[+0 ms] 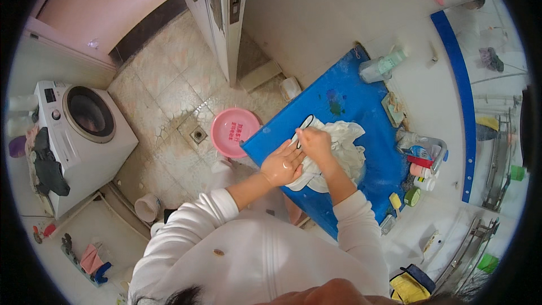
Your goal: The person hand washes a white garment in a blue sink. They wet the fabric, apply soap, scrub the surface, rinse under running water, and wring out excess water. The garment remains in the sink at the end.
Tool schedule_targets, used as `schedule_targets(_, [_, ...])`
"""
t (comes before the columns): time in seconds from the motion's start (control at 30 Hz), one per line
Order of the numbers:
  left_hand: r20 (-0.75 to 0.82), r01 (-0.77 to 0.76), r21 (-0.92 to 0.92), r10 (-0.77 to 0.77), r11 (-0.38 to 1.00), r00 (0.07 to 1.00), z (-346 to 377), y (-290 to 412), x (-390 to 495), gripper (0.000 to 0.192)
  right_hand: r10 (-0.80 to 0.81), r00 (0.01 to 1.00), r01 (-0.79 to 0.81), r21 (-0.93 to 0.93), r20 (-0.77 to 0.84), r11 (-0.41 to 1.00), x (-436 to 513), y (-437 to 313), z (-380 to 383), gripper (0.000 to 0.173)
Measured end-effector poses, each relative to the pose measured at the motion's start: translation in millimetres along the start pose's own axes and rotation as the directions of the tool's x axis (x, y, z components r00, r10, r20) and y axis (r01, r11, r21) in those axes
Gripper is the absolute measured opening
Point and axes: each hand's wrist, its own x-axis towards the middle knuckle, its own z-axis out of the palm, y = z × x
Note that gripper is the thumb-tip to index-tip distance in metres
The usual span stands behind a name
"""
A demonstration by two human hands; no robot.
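Observation:
A wet white cloth garment (pixel 343 148) with black-edged trim lies bunched on the blue sink counter (pixel 275 131). My right hand (pixel 314 142) is closed on the trimmed part of the garment, at its left side. Just left of it, my left hand (pixel 283 165) is turned palm up with a wet shine on the palm. The left fingers reach under or against the trimmed edge; whether they grip it cannot be told. Part of the garment beneath my right hand and forearm is hidden.
A pink plastic basin (pixel 235 131) stands on the tiled floor beside a floor drain (pixel 198 134). A front-loading washing machine (pixel 91 135) is at the left, an open door (pixel 224 21) above. Bottles, a soap dish (pixel 394 110) and a brush (pixel 395 203) line the counter's right edge.

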Motion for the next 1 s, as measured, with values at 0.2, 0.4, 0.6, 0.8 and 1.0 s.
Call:
schedule_targets(0.2, [-0.026,-0.032,0.04,0.033,0.999,0.999,-1,5,1,0.035,0.214,0.958,-0.283,-0.501,-0.192,0.818,58,82,-4,0.038])
schedule_targets(0.4, [0.003,-0.01,-0.001,0.01,1.0,1.0,-2,0,2,0.035,-0.009,0.965,0.141,-0.492,0.263,0.859,8,5,8,0.037])
schedule_targets(0.6, [0.003,-0.026,0.01,0.026,1.0,1.0,0,2,-2,0.037,0.21,0.967,-0.254,-0.593,-0.143,0.764,65,85,-2,0.034])
schedule_targets(0.8, [0.008,-0.014,0.009,0.014,1.0,1.0,-3,2,3,0.038,-0.275,0.951,0.263,-0.099,-0.144,0.96,26,61,11,0.034])
schedule_targets(1.0, [0.001,-0.02,0.013,0.02,1.0,1.0,0,3,1,0.038,0.022,1.0,-0.024,-0.605,-0.011,0.796,58,78,7,0.026])
